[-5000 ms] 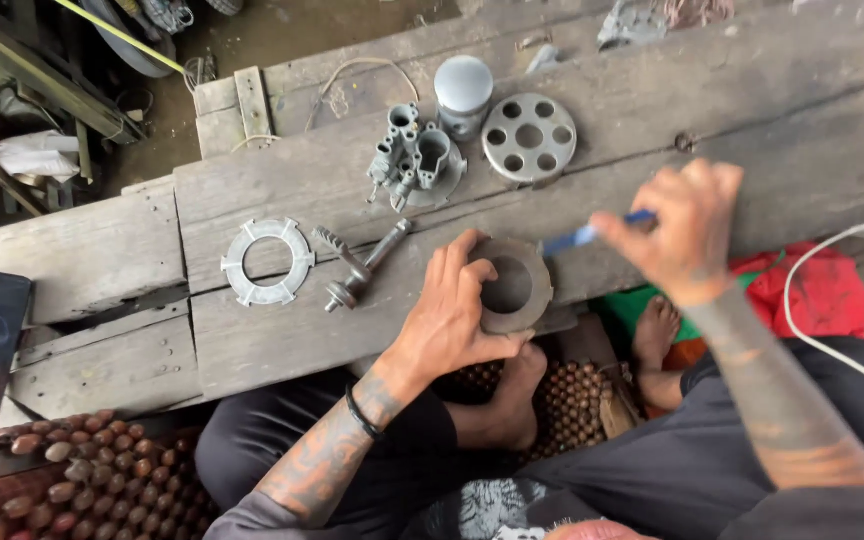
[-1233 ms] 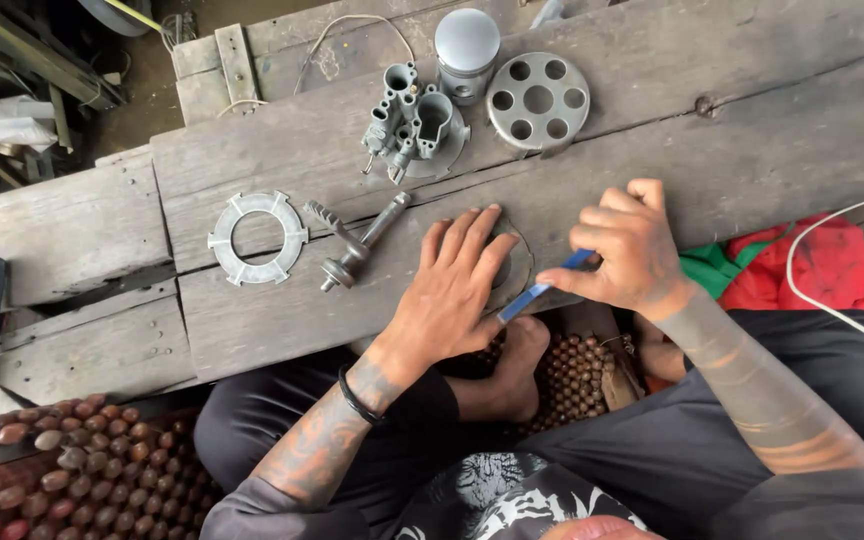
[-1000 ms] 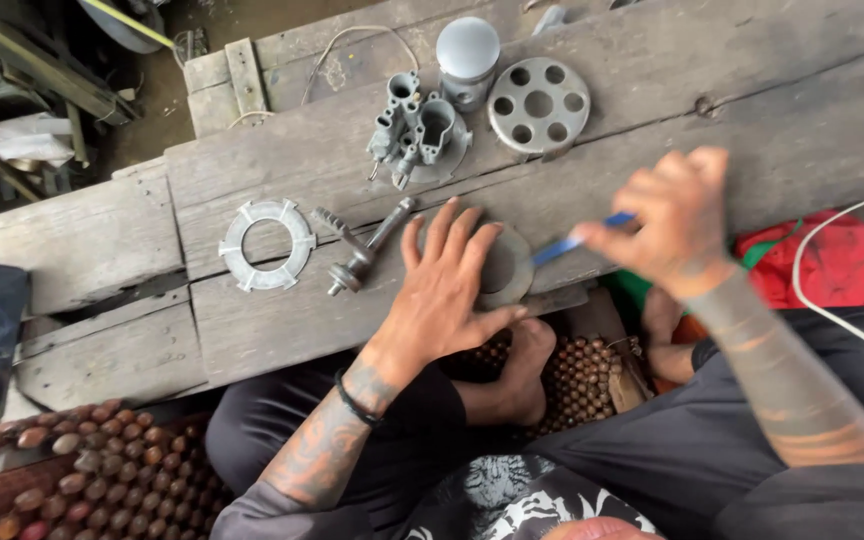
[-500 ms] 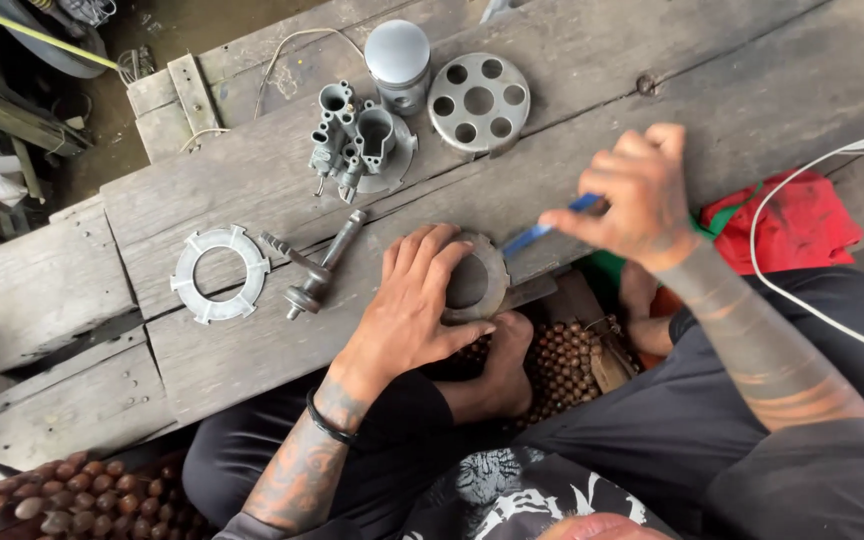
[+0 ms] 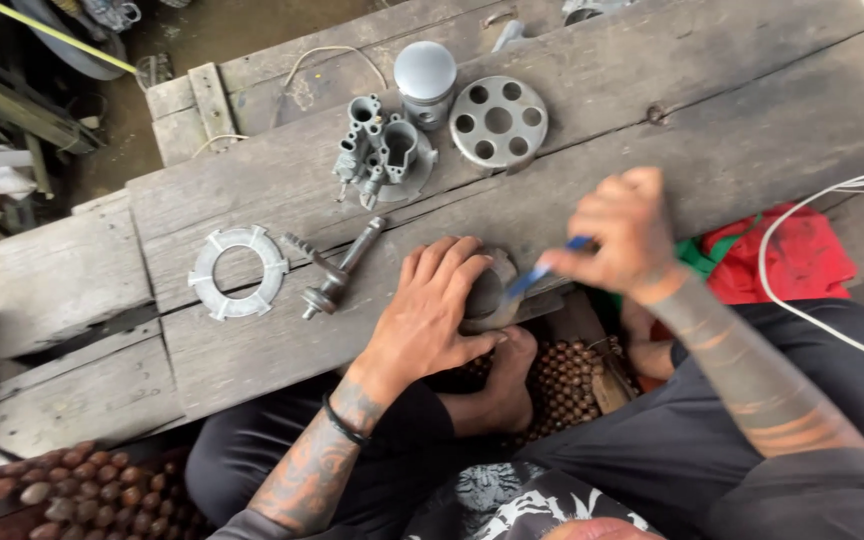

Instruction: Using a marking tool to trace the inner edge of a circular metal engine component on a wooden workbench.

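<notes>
Our left hand (image 5: pixel 430 318) presses flat on a round metal part (image 5: pixel 492 290) (bench (image 5: pixel 252 350) edge); right hand (image 5: pixel 620 232) pinches a blue-handled tool (image 5: pixel 542 270) against it.

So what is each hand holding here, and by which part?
The right hand grips a blue-handled tool by its handle end. The left hand presses flat on a round grey metal part, covering its left side.
</notes>
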